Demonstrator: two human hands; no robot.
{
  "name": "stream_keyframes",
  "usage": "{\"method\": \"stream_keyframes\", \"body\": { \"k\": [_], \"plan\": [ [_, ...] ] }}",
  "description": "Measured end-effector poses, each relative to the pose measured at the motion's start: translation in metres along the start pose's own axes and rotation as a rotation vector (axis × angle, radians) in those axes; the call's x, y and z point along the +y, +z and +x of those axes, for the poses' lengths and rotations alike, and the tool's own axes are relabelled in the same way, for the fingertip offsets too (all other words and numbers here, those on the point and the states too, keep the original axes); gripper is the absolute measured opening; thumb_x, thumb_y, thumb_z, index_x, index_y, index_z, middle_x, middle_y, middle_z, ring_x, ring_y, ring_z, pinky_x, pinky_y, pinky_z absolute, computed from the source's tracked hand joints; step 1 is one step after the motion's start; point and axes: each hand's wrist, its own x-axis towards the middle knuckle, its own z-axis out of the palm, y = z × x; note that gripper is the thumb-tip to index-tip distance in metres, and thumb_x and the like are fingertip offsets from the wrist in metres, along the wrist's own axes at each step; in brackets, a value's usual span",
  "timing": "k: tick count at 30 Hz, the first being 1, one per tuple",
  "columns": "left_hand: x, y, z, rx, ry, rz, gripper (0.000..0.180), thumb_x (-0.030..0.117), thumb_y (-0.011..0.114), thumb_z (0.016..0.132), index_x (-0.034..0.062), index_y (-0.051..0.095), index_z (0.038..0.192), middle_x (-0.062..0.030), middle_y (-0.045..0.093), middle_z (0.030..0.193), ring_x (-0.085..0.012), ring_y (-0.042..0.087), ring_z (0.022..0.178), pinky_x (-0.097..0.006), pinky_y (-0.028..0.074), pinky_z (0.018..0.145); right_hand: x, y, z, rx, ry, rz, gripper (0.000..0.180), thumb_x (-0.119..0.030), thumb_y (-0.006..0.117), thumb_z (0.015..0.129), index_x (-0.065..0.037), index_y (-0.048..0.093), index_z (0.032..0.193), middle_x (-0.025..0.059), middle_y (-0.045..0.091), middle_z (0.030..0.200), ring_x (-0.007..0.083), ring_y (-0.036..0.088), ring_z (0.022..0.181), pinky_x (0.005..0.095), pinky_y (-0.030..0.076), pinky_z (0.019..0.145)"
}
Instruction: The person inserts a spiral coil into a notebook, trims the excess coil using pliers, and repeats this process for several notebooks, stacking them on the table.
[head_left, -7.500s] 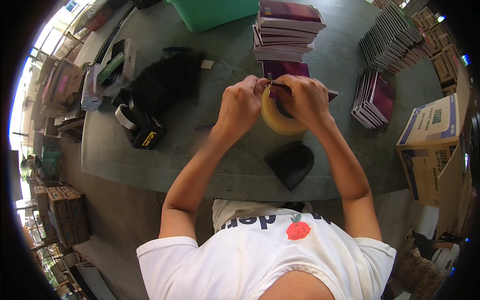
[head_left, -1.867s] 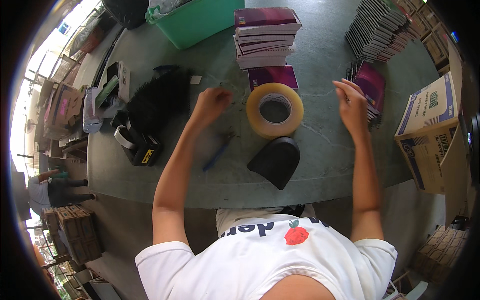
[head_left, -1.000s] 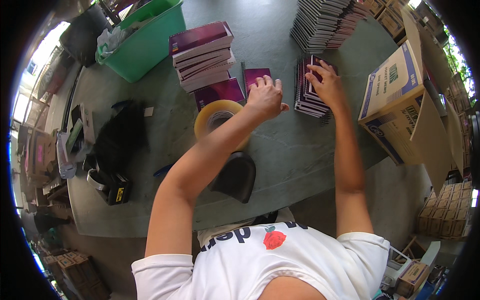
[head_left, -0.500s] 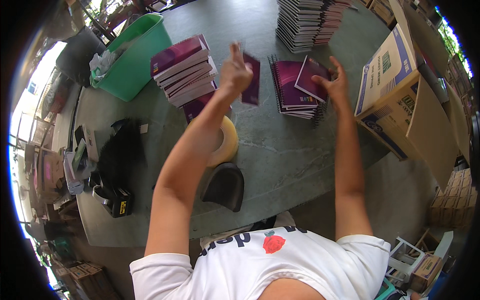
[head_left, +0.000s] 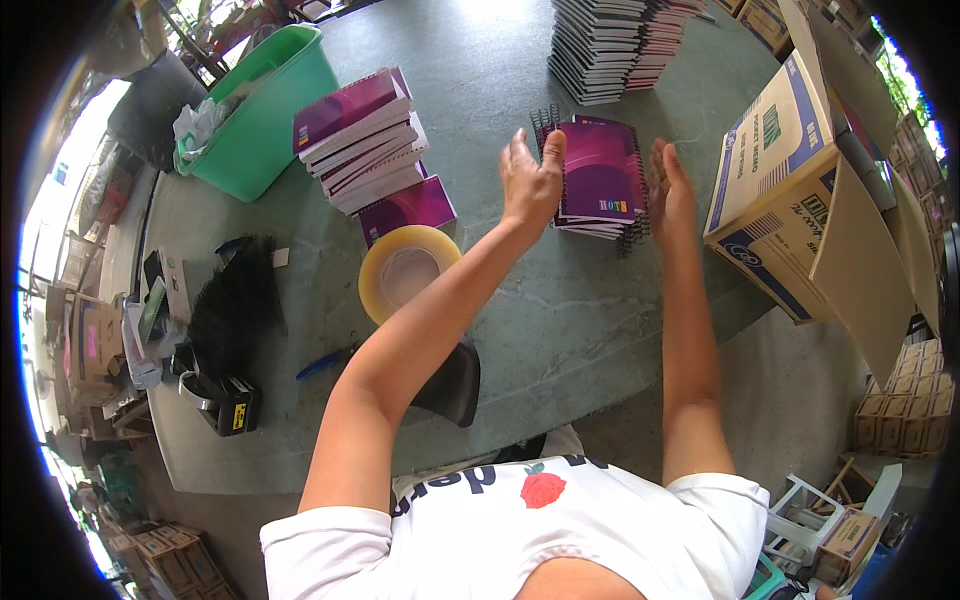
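A small stack of purple spiral notebooks (head_left: 603, 175) lies on the green table between my two hands. My left hand (head_left: 532, 180) is at the stack's left side, fingers stretched out and thumb up along its edge. On the right side my right hand (head_left: 672, 190) stands on edge with its fingers straight, beside the wire bindings. Neither hand grips anything; whether the palms touch the stack I cannot tell. Farther left rises a taller pile of purple notebooks (head_left: 355, 140), with one notebook (head_left: 408, 210) sticking out at its base.
A roll of tape (head_left: 378, 270) and a black curved object (head_left: 455, 385) lie near my left forearm. A black brush (head_left: 235, 305) is at the left, below a green bin (head_left: 265, 125). A tall notebook stack (head_left: 597, 50) stands at the back; an open cardboard box (head_left: 775, 190) sits right.
The notebook in my right hand and the one by my left hand have been let go. My left hand has moved right and down to the stack; both hands now flank it.
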Motion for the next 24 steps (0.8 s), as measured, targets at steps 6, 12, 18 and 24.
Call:
{"method": "stream_keyframes", "body": {
  "k": [6,12,18,24],
  "plan": [
    [0.018,0.010,0.006,-0.416,-0.155,-0.234,0.084,0.066,0.026,0.090,0.0003,0.023,0.142,-0.0215,0.031,0.142,-0.0296,0.032,0.132,-0.039,0.029,0.107,-0.011,0.017,-0.022,-0.192,0.086,-0.313,0.077,-0.040,0.060,0.087,-0.003,0.024,0.144,0.0206,0.032,0.143,0.0255,0.038,0.128,0.0319,0.030,0.104],
    [-0.011,0.043,0.026,-0.129,-0.059,-0.103,0.077,0.063,0.022,0.092,0.0000,0.043,0.131,-0.0238,0.046,0.132,-0.0361,0.043,0.123,-0.041,0.034,0.102,-0.025,0.032,-0.010,-0.084,-0.010,-0.458,0.070,-0.022,0.058,0.085,-0.002,0.025,0.143,0.0212,0.035,0.141,0.0254,0.046,0.120,0.0299,0.037,0.098],
    [0.007,0.013,0.021,-0.453,-0.190,-0.231,0.072,0.060,0.031,0.092,0.0019,0.043,0.133,-0.0228,0.044,0.134,-0.0342,0.041,0.126,-0.043,0.034,0.103,-0.004,0.014,0.000,0.070,-0.220,-0.609,0.062,-0.020,0.055,0.086,-0.003,0.032,0.141,0.0193,0.038,0.140,0.0252,0.045,0.122,0.0316,0.034,0.102],
    [-0.016,-0.151,-0.002,-0.150,0.235,0.447,0.041,0.034,0.061,0.086,0.0011,0.061,0.111,-0.0154,0.063,0.106,-0.0243,0.059,0.102,-0.034,0.048,0.084,-0.044,0.086,-0.085,-0.379,-0.318,-0.407,0.054,-0.033,0.049,0.093,-0.003,0.039,0.137,0.0169,0.044,0.136,0.0231,0.043,0.126,0.0329,0.032,0.105]
  ]
}}
